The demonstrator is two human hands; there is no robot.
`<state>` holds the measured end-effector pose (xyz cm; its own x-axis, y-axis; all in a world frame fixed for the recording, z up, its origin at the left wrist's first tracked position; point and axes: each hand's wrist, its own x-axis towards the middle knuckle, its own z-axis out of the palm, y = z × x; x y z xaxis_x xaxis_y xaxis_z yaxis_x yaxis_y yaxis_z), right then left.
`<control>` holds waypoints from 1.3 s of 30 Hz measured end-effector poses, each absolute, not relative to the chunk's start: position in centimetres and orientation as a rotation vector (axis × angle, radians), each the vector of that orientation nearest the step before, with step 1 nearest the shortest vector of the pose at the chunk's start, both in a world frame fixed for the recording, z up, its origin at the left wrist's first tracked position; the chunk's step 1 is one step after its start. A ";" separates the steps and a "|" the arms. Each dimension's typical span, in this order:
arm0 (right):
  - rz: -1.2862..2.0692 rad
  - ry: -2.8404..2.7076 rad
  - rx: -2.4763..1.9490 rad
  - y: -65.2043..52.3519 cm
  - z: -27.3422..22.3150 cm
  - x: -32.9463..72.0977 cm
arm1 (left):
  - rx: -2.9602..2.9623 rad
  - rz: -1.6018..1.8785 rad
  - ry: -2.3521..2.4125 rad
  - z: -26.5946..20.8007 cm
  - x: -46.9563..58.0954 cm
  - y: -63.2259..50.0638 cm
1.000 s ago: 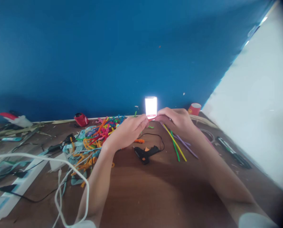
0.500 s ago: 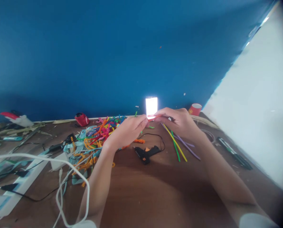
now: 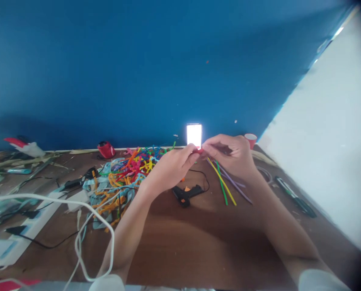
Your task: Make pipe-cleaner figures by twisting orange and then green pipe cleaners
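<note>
My left hand (image 3: pixel 176 167) is closed, thumb and fingers pinching a short red pipe cleaner (image 3: pixel 200 151) in front of the lit screen. From the other side, my right hand (image 3: pixel 233 155) pinches at the red piece's right end, fingertips nearly touching those of the left. Much of the piece is hidden by the fingers. Below the hands lies a black glue gun (image 3: pixel 186 195) with an orange trigger. Beneath my right hand, a yellow pipe cleaner (image 3: pixel 225 186), a green one (image 3: pixel 222 188) and purple ones (image 3: pixel 241 192) lie on the table.
A bright phone-like screen (image 3: pixel 194 135) stands against the blue wall (image 3: pixel 138 72). Left is a tangled heap of coloured pipe cleaners (image 3: pixel 132 167), with a white power strip (image 3: pixel 32 230) and a looping white cable (image 3: pixel 110 246). Dark pens (image 3: pixel 294 197) and a red cup (image 3: pixel 251 140) are right.
My left hand has shifted right and now covers more of the red pipe cleaner. My right fingertips have moved slightly right, toward its end. The view has shifted slightly.
</note>
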<state>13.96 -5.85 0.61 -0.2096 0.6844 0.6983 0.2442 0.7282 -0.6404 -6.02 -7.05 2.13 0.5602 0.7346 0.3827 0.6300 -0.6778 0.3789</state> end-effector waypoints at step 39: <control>0.697 -1.823 -0.839 -10.3 3.0 15.0 | 2.688 0.759 1.129 3.7 -6.2 -10.3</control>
